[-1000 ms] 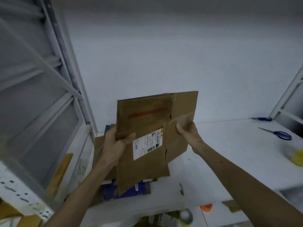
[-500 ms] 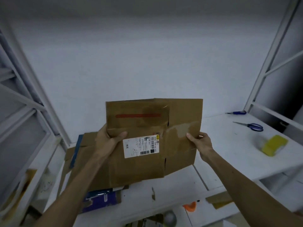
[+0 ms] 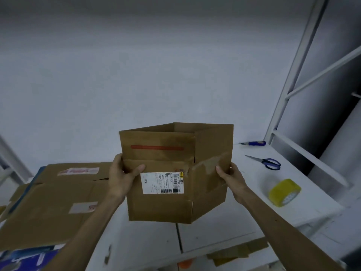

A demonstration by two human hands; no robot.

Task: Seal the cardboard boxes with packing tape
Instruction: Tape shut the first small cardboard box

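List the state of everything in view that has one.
cardboard box: squared open, top unsealed, held by both hands
left hand: grips the box's left edge
right hand: grips the box's right side
flattened cardboard: lying flat, at left
tape roll: resting on the table, untouched
scissors: closed, lying on the table

Slim forearms [image 3: 273, 218], left hand [image 3: 121, 178] and right hand [image 3: 232, 178] are all bare.
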